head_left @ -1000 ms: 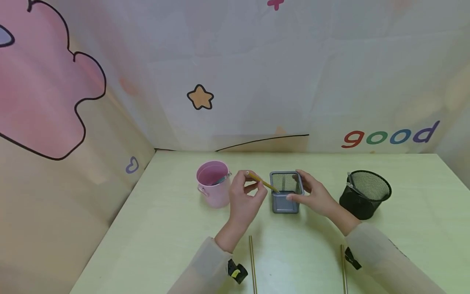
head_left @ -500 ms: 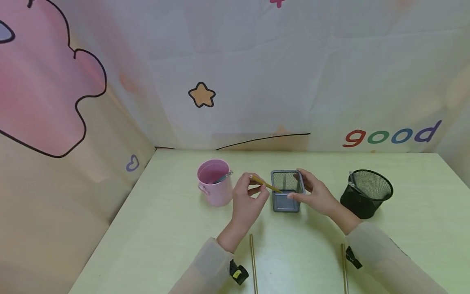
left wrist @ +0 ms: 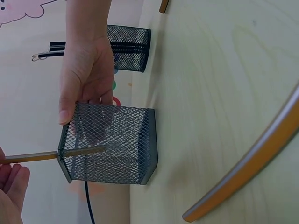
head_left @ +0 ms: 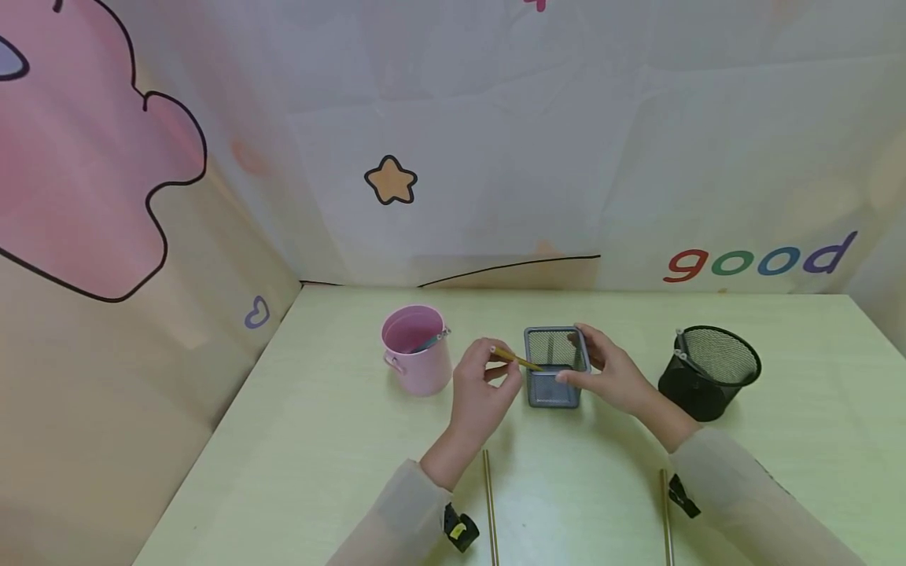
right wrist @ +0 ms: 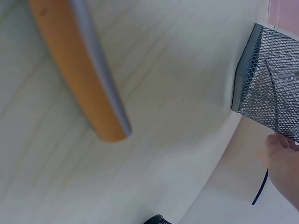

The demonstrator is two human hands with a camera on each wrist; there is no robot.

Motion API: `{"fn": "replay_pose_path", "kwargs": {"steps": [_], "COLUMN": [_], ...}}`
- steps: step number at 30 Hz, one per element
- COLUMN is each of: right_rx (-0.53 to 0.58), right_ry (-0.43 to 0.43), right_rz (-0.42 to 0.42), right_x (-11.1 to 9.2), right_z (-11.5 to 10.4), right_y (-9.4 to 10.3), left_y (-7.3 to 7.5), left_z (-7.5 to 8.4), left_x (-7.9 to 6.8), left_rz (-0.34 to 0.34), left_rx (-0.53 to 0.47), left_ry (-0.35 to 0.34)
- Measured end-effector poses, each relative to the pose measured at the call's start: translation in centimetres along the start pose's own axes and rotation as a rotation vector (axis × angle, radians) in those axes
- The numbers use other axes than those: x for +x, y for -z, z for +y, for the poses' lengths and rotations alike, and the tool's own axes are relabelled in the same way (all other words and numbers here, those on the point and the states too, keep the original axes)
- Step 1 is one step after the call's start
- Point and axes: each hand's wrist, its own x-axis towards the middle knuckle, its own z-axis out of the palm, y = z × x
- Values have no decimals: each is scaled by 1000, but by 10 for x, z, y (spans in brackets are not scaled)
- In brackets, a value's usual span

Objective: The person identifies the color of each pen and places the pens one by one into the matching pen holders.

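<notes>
My left hand (head_left: 479, 393) pinches a yellow pencil (head_left: 521, 362) near its rear end, between thumb and fingers. The pencil slants down over the rim of a square grey mesh pen holder (head_left: 554, 391). In the left wrist view its front part (left wrist: 84, 151) shows through the mesh, inside the holder. My right hand (head_left: 610, 379) grips the holder by its right side, with the thumb at the front rim and the fingers behind. The right wrist view shows the right thumb and fingers (right wrist: 285, 161) at the mesh wall.
A pink bucket (head_left: 425, 373) with a bluish thing inside stands left of the holder. To the right is a round black mesh cup (head_left: 697, 397) with dark slender things at its side. Two golden strips (head_left: 490, 503) lie on the pale table (head_left: 297, 456), one beside each forearm.
My left hand has moved slightly right and down, and the pencil has slid a little further into the mesh holder. My right hand keeps its grip on the holder.
</notes>
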Motion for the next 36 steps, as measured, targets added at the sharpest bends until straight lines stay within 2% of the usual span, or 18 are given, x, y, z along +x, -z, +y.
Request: {"fn": "replay_pose_path", "kwargs": {"steps": [5,13,19,29,36], "right_rx": [21,25,17,25,25], "right_ry": [12,9,4,10,13], "right_rz": [-5,-7,-4,1,2], "right_x": [0,0,0,0,1], "right_z": [0,1,0,2,3], "right_y": [0,0,0,0,0], "left_y": [0,0,0,-2,-5], "left_z": [-1,-2,0,-5,-5], "left_x": [-2,-4,-3,-3,-2], "left_rz": [-34,-65,-91,-117,-132], "left_rx": [34,71,85,110,104], "left_ry": [-3,43,75,92,136]}}
